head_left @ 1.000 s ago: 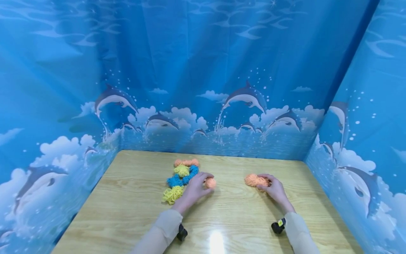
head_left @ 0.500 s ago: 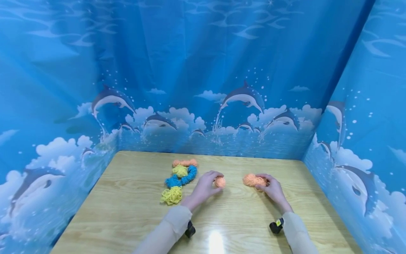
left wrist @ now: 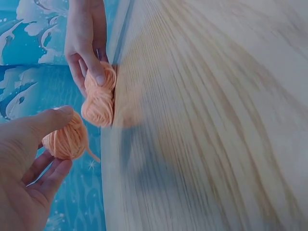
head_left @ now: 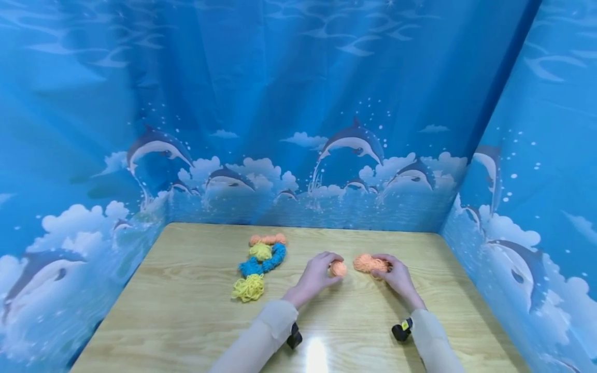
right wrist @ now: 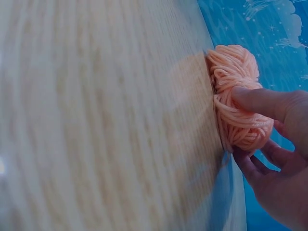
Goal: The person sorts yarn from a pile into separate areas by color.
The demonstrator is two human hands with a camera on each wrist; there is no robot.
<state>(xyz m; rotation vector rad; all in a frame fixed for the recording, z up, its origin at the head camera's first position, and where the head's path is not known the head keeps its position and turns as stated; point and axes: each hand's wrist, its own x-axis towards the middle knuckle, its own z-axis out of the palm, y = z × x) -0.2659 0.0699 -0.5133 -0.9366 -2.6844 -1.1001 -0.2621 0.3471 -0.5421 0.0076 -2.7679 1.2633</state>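
Observation:
My left hand (head_left: 318, 277) pinches a small peach yarn ball (left wrist: 68, 138) between thumb and fingers, with a short loose strand trailing from it. In the left wrist view the ball is held up over the table's level. To its right, my right hand (head_left: 396, 277) holds a larger peach yarn skein (right wrist: 238, 98), narrowed at its middle, which lies on the table. In the right wrist view the thumb presses across the skein's side, and the fingers curl under its near end. A small gap separates the ball from the skein.
Left of my hands, several yarn pieces form a column on the wooden table (head_left: 186, 311): a peach bundle (head_left: 268, 239), a yellow ball (head_left: 260, 252), blue yarn (head_left: 263, 261) and a loose yellow bundle (head_left: 248, 288). A dolphin-print curtain (head_left: 303, 103) encloses the back and sides.
My left hand has carried the small peach ball rightward, away from the yarn column and close to the skein. The right hand keeps its hold on the skein; the head view has shifted slightly.

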